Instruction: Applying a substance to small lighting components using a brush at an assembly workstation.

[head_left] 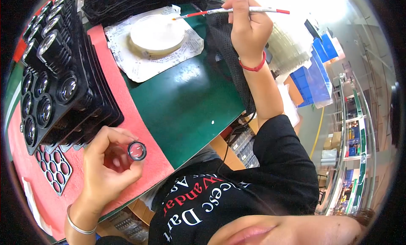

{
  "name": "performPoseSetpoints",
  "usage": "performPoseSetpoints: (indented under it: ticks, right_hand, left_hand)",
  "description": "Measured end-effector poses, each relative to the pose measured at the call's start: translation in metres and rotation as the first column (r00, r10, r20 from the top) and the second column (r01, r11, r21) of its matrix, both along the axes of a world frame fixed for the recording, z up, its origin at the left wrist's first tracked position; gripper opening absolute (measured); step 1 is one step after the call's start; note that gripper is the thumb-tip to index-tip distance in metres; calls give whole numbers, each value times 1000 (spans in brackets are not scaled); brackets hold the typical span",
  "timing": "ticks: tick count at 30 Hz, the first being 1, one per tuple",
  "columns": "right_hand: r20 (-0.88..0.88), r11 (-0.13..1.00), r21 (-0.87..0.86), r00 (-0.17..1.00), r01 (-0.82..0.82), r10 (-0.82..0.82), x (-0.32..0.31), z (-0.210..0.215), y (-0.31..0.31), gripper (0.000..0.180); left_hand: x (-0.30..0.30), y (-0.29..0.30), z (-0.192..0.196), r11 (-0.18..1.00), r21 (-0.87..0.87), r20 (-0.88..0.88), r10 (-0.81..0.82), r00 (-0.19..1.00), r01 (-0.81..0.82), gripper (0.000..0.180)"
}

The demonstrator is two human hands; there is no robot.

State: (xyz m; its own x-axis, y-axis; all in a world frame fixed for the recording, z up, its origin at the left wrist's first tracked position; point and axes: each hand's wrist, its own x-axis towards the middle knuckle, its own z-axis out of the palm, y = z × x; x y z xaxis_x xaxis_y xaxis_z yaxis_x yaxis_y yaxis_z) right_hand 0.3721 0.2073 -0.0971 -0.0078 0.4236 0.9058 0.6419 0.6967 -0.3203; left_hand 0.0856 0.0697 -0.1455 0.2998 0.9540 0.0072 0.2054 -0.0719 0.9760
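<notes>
A green tabletop (182,101) is partly covered by a pink mat (153,148), on which black trays (101,110) of round lenses are stacked; at the right, blue bins (313,82), a yellow floor line (317,133) and shelves (355,133) are seen. Small print is borne by the paper (141,69) beneath a white dish (157,31), white and red lettering by a black shirt (275,177). Over the mat, a black-rimmed lens (136,151) is pinched in the left hand's (105,169) grip; a thin brush (215,11) is pinched in the right hand's (250,29), its tip over the dish.
</notes>
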Motion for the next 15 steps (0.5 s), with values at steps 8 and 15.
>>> performPoseSetpoints:
  ticks: [8,15]
  right_hand:
    - [19,999,39,1000,-8,7,-1,2,-4,32]
    - [-4,994,-112,1000,13,-13,-5,1,-14,28]
  left_hand:
    - [0,1,1,1000,13,-46,-8,999,8,24]
    - [2,-1,5,996,-79,-1,-31,1000,31,20]
